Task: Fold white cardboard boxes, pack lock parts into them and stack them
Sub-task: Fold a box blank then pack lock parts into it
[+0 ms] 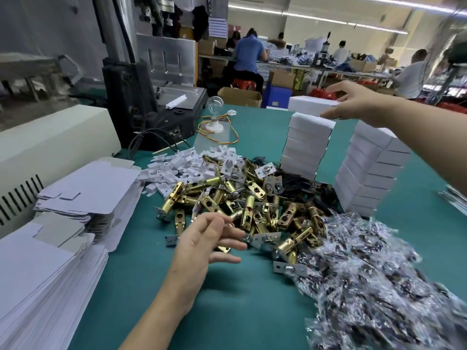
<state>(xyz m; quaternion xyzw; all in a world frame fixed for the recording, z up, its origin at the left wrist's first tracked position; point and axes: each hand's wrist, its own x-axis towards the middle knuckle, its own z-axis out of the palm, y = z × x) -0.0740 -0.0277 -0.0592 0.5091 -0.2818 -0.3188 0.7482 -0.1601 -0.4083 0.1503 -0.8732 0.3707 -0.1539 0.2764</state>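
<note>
**Fig.** Packing station, head view.

**Boxes.** A closed white box sits upper centre-right, lying flat and roughly level, long axis running L–R across the frame. It is just above the centre stack, whose boxes lie flat with the same L–R axis. The right stack stands near it at frame right, its boxes turned so their short ends face lower right. Flat box blanks are piled at left and lower left.

**Parts.** Brass latches are heaped at centre, pointing every way. White plastic pieces lie above-left of the heap, and clear bags of small parts spill to lower right.

**Surface/room.** The green desk also carries a dark press machine at upper left and a bulb on a white base w/ coloured wires. Workers sit at benches in the bg under strip lights.

**Hands.** The R hand enters from the right w/ arm outstretched. Its grip holds the white box's right end, fingers over the top and thumb along the near lower edge. The L hand is at lower centre by the near-left edge of the latch heap, w/ fingers spread and lightly bent. Its grip is slack and holds nothing.
</note>
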